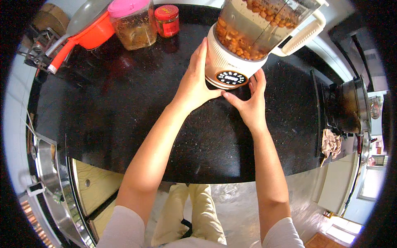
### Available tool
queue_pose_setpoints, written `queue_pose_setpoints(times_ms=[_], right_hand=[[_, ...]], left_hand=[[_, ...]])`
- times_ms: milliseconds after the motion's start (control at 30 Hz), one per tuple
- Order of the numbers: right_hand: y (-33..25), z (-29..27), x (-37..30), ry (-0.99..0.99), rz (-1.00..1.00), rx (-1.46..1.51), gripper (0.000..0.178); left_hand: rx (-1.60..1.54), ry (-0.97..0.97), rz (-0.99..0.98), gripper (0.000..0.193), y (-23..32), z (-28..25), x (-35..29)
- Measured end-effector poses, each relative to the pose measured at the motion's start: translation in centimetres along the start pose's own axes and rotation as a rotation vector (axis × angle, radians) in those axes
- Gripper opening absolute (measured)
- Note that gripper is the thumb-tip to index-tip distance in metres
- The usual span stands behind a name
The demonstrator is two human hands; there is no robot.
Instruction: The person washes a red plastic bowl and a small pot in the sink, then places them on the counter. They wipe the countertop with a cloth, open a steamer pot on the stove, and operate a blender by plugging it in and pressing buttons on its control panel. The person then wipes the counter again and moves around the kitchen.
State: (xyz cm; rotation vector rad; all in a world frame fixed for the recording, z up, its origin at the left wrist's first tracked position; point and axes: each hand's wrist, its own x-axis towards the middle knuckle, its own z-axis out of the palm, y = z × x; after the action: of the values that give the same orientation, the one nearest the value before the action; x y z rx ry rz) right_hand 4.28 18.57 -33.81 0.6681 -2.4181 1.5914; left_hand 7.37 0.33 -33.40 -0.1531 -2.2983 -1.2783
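A blender with a white ribbed base [221, 56] is at the far side of the black counter, slightly tilted in view. Its clear jug [264, 29] holds water and many brown beans, some sunk at the bottom and some floating higher up. A lit round control panel [232, 78] faces me. My left hand [196, 80] grips the base's left side, fingers reaching up along it. Around the lower right side curls my right hand [252, 103], its fingertips partly hidden behind the base. Both thumbs nearly meet at the front, under the panel.
At the back left stand a red-lidded jar [167, 27], a pink-lidded jar [134, 29] and an orange basket [95, 35]. On the right are a pot [353, 105] on the stove and a crumpled cloth [331, 144]. A metal sink [47, 155] lies left of the black counter [115, 124].
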Motion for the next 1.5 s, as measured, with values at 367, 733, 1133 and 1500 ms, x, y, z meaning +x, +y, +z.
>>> queue_pose_setpoints(times_ms=[367, 733, 1133, 1500], right_hand=[[0.6, 1.4, 0.1, 0.128, -0.028, -0.14, 0.107], [0.8, 1.5, -0.2, 0.16, -0.068, -0.174, 0.105], [1.1, 1.2, -0.3, 0.107, -0.078, 0.057, 0.083], [-1.9, 1.7, -0.7, 0.058, -0.054, 0.145, 0.09]], left_hand=[[0.067, 0.044, 0.108, 0.135, -1.1, 0.8, -0.1], [0.082, 0.063, 0.108, 0.132, -1.2, 1.0, -0.4], [0.114, -0.011, 0.118, 0.127, -0.1, 0.7, -1.0], [0.112, -0.015, 0.074, 0.125, 0.2, 0.7, -0.4]])
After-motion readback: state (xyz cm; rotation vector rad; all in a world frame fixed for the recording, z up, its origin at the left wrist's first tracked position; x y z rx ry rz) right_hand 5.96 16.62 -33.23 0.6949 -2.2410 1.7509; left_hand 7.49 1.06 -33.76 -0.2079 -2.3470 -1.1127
